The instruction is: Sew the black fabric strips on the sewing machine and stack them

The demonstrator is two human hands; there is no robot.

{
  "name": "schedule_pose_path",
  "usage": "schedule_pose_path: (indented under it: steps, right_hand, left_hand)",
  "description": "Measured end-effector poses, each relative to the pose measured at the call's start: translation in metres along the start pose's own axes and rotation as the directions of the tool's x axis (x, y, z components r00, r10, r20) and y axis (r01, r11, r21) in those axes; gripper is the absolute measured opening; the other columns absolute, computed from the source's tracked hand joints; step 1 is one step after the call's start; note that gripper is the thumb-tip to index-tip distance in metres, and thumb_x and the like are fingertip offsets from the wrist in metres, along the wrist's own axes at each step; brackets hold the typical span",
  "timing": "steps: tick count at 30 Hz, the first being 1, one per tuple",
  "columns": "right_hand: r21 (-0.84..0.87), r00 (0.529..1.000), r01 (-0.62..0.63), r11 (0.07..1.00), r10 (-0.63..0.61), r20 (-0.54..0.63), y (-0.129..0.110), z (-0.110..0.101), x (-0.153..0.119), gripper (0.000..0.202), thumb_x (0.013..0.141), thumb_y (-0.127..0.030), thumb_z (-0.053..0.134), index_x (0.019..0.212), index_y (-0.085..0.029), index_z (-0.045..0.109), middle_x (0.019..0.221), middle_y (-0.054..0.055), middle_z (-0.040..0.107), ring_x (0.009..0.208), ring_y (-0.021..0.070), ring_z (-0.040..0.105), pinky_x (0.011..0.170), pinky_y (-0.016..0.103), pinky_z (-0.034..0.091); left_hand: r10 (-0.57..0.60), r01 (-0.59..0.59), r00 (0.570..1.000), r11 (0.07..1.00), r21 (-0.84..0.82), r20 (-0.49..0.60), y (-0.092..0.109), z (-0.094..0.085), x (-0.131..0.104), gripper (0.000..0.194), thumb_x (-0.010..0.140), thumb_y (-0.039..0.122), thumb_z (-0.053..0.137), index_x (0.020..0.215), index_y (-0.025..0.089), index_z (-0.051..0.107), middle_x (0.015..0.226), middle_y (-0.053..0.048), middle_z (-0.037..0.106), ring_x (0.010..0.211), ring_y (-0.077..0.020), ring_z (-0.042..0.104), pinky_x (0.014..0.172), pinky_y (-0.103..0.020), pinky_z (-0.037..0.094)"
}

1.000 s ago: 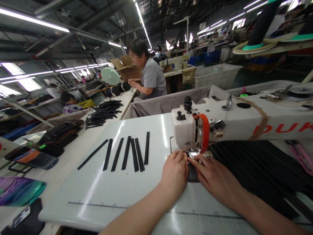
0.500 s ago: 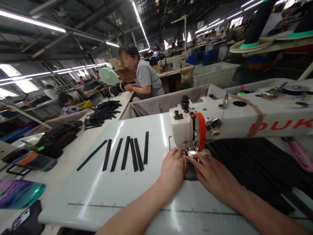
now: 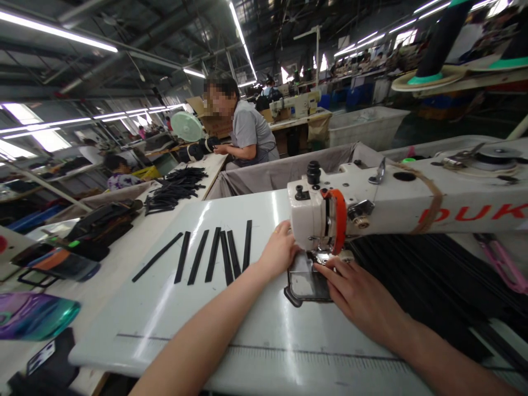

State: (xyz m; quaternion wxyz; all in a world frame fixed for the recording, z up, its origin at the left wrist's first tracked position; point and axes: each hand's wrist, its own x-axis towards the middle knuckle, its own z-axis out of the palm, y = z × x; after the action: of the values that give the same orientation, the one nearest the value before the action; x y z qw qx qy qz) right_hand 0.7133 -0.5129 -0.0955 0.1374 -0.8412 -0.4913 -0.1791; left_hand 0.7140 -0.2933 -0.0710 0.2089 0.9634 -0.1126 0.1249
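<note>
White metal sewing machine (image 3: 396, 206), finished count unclear from here.
Right hand (image 3: 363, 291): fingers extended below its head, grip unclear. Left hand (image 3: 278, 254): fingers curled beside it, grip hidden. Seven long black fabric-like strips (image 3: 213, 254) laid out left of it.

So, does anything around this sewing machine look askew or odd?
The leftmost black strip slants much more than the other strips beside it. The brown band wrapped around the sewing machine looks makeshift. I can't see any spill or clear damage.

Green fan (image 3: 187, 126) beside cardboard box (image 3: 216, 125).
</note>
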Motion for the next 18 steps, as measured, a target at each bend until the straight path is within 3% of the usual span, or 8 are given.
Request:
schedule_pose_path:
  steps: [2,4,8,12,14,16,17,18]
  right_hand:
    - [-0.013,1.0,0.007,1.0,-0.007,-0.002,0.0,0.001,-0.001,0.037,0.088,-0.01,0.051,0.124,-0.011,0.061,0.103,0.014,0.067,0.095,0.0281,0.063,0.084,0.045,0.056]
    - [-0.018,1.0,0.013,1.0,-0.013,-0.005,-0.001,0.001,-0.002,0.037,0.088,-0.01,0.051,0.124,-0.011,0.061,0.102,0.014,0.067,0.095,0.0283,0.063,0.085,0.046,0.056]
    - [-0.005,1.0,0.003,1.0,-0.003,-0.016,0.0,0.002,-0.002,0.038,0.088,-0.01,0.052,0.124,-0.012,0.06,0.103,0.014,0.066,0.093,0.0275,0.063,0.083,0.046,0.057]
    - [0.024,0.998,0.032,0.999,-0.031,-0.048,-0.002,-0.001,-0.002,0.034,0.089,-0.011,0.05,0.122,-0.013,0.06,0.105,0.013,0.066,0.096,0.0277,0.064,0.083,0.045,0.057]
    - [0.068,0.996,0.056,0.996,-0.051,-0.074,-0.004,-0.004,-0.002,0.033,0.09,-0.014,0.051,0.121,-0.014,0.059,0.111,0.013,0.065,0.1,0.0277,0.064,0.082,0.044,0.058]
    - [0.13,0.995,0.076,0.989,-0.065,-0.082,-0.007,-0.007,-0.002,0.033,0.09,-0.018,0.052,0.122,-0.017,0.057,0.117,0.013,0.064,0.104,0.0272,0.064,0.083,0.042,0.058]
    - [0.163,0.995,0.083,0.983,-0.071,-0.077,-0.008,-0.008,-0.003,0.033,0.09,-0.018,0.053,0.122,-0.018,0.057,0.119,0.013,0.064,0.106,0.0266,0.064,0.084,0.041,0.058]
    - [0.195,0.995,0.086,0.977,-0.074,-0.067,-0.008,-0.009,-0.003,0.033,0.09,-0.018,0.053,0.123,-0.018,0.057,0.121,0.013,0.064,0.108,0.0259,0.064,0.085,0.041,0.058]
  left_hand:
    - [0.04,-0.047,0.981,0.998,0.03,0.19,-0.009,-0.01,0.02,0.02,0.086,0.012,0.059,0.101,0.019,0.071,0.12,-0.008,0.066,0.116,-0.0263,0.054,0.105,-0.043,0.043]
    - [0.018,-0.036,0.959,0.998,0.056,0.284,-0.013,-0.02,0.035,0.016,0.083,0.012,0.063,0.094,0.019,0.072,0.115,-0.007,0.069,0.112,-0.026,0.056,0.102,-0.04,0.045]
    - [-0.107,0.077,0.95,0.99,0.114,0.293,-0.012,-0.046,0.042,0.013,0.076,0.006,0.068,0.077,0.018,0.071,0.097,-0.007,0.073,0.101,-0.0261,0.063,0.094,-0.037,0.049]
    - [-0.273,0.243,0.929,0.96,0.142,0.252,0.001,-0.071,0.016,0.013,0.075,0.004,0.066,0.081,0.015,0.068,0.082,-0.008,0.071,0.085,-0.0253,0.068,0.081,-0.037,0.053]
    - [-0.322,0.333,0.898,0.943,0.016,0.3,0.016,-0.069,-0.002,0.016,0.08,0.009,0.065,0.095,0.015,0.065,0.079,-0.004,0.071,0.073,-0.02,0.069,0.07,-0.031,0.055]
    - [-0.342,0.521,0.807,0.797,-0.306,0.482,0.033,-0.054,-0.02,0.022,0.084,0.01,0.061,0.105,0.014,0.06,0.073,-0.001,0.068,0.06,-0.0159,0.067,0.059,-0.027,0.054]
    - [-0.349,0.582,0.774,0.721,-0.377,0.527,0.04,-0.043,-0.028,0.024,0.084,0.008,0.058,0.108,0.013,0.058,0.07,0.001,0.065,0.057,-0.0152,0.065,0.057,-0.027,0.054]
    - [-0.373,0.587,0.784,0.704,-0.4,0.496,0.047,-0.031,-0.035,0.026,0.084,0.005,0.055,0.109,0.013,0.057,0.069,0.001,0.064,0.056,-0.0151,0.064,0.057,-0.028,0.055]
